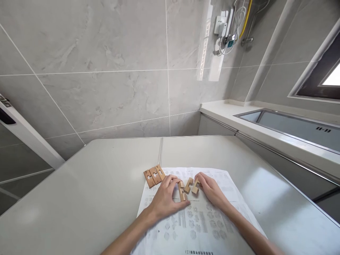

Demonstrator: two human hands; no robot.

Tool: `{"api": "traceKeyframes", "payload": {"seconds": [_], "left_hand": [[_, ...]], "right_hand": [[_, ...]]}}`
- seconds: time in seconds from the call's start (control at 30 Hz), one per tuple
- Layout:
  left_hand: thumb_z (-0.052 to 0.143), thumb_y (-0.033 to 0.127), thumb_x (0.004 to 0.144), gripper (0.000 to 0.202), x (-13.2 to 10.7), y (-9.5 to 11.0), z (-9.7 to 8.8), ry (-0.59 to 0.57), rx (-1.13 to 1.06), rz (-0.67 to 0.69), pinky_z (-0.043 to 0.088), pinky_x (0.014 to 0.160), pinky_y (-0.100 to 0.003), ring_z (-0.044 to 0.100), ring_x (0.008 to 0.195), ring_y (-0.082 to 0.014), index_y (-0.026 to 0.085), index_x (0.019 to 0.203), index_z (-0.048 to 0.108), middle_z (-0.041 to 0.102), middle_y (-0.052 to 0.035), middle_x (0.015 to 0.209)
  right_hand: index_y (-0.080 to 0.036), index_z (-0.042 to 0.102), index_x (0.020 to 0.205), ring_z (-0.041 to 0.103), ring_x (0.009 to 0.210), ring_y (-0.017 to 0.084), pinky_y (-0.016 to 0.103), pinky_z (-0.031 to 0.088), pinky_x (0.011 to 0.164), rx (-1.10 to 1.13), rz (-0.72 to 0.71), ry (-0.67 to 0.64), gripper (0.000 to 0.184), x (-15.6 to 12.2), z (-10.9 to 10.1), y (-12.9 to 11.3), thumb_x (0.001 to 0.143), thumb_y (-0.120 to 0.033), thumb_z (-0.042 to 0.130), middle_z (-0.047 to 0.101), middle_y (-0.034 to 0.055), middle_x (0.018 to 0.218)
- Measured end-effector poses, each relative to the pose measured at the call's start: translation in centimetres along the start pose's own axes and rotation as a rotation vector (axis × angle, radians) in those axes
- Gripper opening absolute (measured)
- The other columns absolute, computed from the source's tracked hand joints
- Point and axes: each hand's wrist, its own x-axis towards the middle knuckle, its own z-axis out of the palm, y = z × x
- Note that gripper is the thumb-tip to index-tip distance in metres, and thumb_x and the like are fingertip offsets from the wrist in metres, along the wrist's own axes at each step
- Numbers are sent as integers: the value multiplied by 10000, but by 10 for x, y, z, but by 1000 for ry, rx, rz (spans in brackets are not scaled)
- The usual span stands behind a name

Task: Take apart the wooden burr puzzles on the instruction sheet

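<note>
My left hand [168,193] is closed around a notched wooden block [182,191], fingers at its far end and thumb at its near end. A second light wooden block [188,185] with a cut-out lies just right of it, tilted on the paper. My right hand [210,186] pinches another notched wooden block [195,187] by its right side; the fingertips are partly hidden. Beyond my left hand, three darker wooden pieces [154,176] with slots and cut-outs lie side by side. Under the blocks is a large printed sheet [193,221] with small diagrams.
The pale table [79,191] has a seam running away from me. Grey tiled wall [106,99] stands behind it. To the right is a counter [223,110] with a sink [292,129]. Wall sockets [219,24], cables and a yellow pipe [245,19] are at upper right.
</note>
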Motion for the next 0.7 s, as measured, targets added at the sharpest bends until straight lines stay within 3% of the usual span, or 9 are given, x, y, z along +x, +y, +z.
{"api": "traceKeyframes", "payload": {"seconds": [0.17,0.23,0.43,0.57,0.7], "left_hand": [[947,362,718,532,-1,-7,4,-15,54,51,545,1028,-470,594,1217,-324,259,1135,634,592,-82,1263],[928,356,744,519,-2,-8,4,-17,60,51,546,1035,-476,587,1226,-324,259,1156,627,590,-84,1271],[866,336,813,757,-4,-13,5,-12,56,57,485,1142,-550,524,1350,-360,293,1457,472,543,-114,1431],[858,360,828,816,-6,-17,6,-28,46,40,467,1162,-576,503,1394,-372,306,1509,411,514,-126,1489],[891,384,799,893,-6,-18,6,-42,38,32,467,1160,-577,488,1416,-377,305,1535,391,502,-132,1524]], "right_hand": [[-264,401,696,484,656,223,338,381,647,-140,-37,55,510,0,9,8,1065,-616,385,533,2,693],[-267,445,719,524,690,238,353,398,670,-177,-50,76,483,0,10,9,1064,-602,405,580,19,750],[-292,631,1069,666,820,258,408,505,789,-211,-58,115,346,0,6,11,1080,-552,403,706,74,1115],[-304,664,1187,691,853,262,433,536,829,-169,-43,31,331,-2,5,7,1077,-525,444,747,71,1173],[-310,635,1329,712,983,275,431,551,897,9,-70,-196,364,-8,5,-3,1094,-508,439,763,56,1101]]}}
